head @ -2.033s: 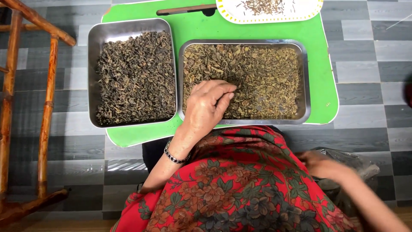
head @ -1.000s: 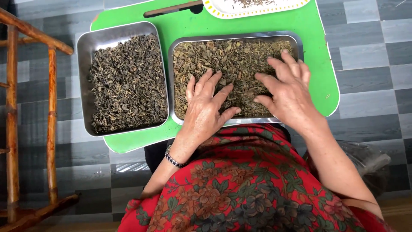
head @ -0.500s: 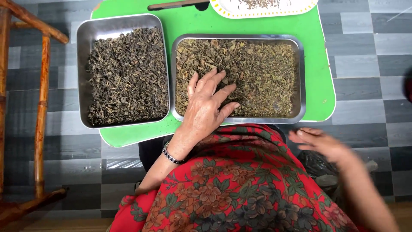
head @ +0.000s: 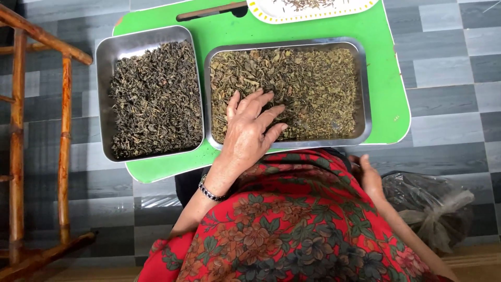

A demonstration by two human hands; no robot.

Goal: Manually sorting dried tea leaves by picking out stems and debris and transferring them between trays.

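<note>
Here the left hand (head: pixel 249 129) lies palm down in the right-hand steel tray (head: pixel 365 94), its fingers (head: pixel 263 104) spread wide and flat on the olive-green dried leaves (head: pixel 313 89), holding nothing. The fingertips rest near the middle of the tray's near half, and the heel of the hand overhangs its front rim. A beaded bracelet (head: pixel 211 192) circles the wrist.

The right hand (head: pixel 369 175) is off the table, low at the person's right side beside a crumpled clear plastic bag (head: pixel 425 203) on the floor; whether its fingers are curled or loose cannot be told, since they are partly hidden by the red floral garment (head: pixel 292 230).

Judged from this pose, sorting goes best with light, even pressure: fingers kept fanned, sweeping the leaves in a thin layer so that stems and odd bits show, without crushing them or pushing them over the rim.

To the left, just beside, a second steel tray (head: pixel 104 57) holds darker leaves (head: pixel 154 99). Both trays sit on a green table (head: pixel 386 78), with a white plate (head: pixel 313 13) at its far edge. A bamboo frame (head: pixel 31 130) stands well to the left.
</note>
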